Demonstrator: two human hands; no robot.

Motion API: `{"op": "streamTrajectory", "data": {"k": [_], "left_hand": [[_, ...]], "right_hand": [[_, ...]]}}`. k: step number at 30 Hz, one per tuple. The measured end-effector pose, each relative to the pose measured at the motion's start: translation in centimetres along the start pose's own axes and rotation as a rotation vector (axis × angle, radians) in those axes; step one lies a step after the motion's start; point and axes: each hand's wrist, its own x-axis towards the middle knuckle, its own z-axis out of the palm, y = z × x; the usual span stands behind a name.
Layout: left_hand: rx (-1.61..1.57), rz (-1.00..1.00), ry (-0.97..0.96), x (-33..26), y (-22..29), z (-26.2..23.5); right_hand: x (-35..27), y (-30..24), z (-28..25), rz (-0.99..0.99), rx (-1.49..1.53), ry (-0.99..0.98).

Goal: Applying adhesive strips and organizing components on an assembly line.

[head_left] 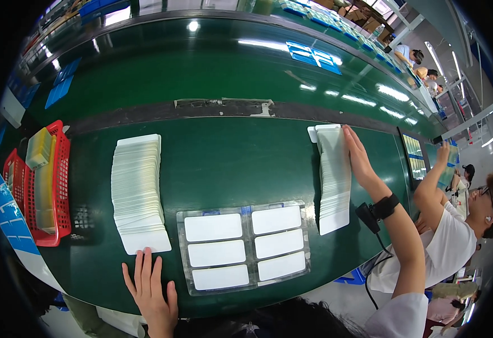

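My left hand [153, 293] lies open on the green table, its fingertips touching the near edge of a long overlapping row of white cards [138, 188]. At the right, a second overlapping row of white cards [335, 180] runs away from me. My right hand [361, 158] rests along the far right side of that row, fingers stretched out and together. Between the rows sits a clear-edged tray [246, 256] with several white cards laid in two columns. A wired black strap [383, 208] is round my right wrist.
A red basket [60, 186] at the left holds stacks of yellowish cards [43, 191]. Beyond a dark rail [139, 114] runs a green belt [162, 62] carrying blue sheets [314, 57]. At my right, a co-worker [449, 225] reaches toward the belt, beside a dark panel of cards [414, 158].
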Motion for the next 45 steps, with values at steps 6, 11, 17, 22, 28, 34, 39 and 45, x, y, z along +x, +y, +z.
{"op": "streamTrajectory", "data": {"k": [6,11,17,22,28,34,39,45], "left_hand": [[0.009,0.007,-0.006,-0.1,-0.6,0.2],[0.018,0.026,-0.010,-0.2,-0.8,0.4],[0.029,0.038,0.005,-0.3,-0.9,0.5],[0.013,0.032,-0.022,-0.2,-0.6,0.3],[0.033,0.039,0.001,0.0,-0.9,0.4],[0.030,0.081,0.002,-0.4,-0.6,0.1],[0.070,0.121,0.047,-0.5,0.0,0.7],[-0.319,0.194,0.106,-4.4,2.1,2.0]], "right_hand": [[0.1,0.4,0.5,-0.037,-0.039,-0.012],[0.1,0.6,0.3,-0.037,0.014,-0.033],[-0.5,0.1,0.2,-0.037,0.024,-0.026],[-5.0,-1.1,-1.4,-0.265,-0.299,-0.017],[-16.0,-2.3,-0.3,-0.533,-0.872,-0.152],[-20.7,1.3,1.8,-0.509,-0.868,-0.223],[-21.4,1.3,3.2,-0.428,-0.869,-0.036],[-25.6,-1.0,7.9,-0.215,-0.305,-0.174]]}}
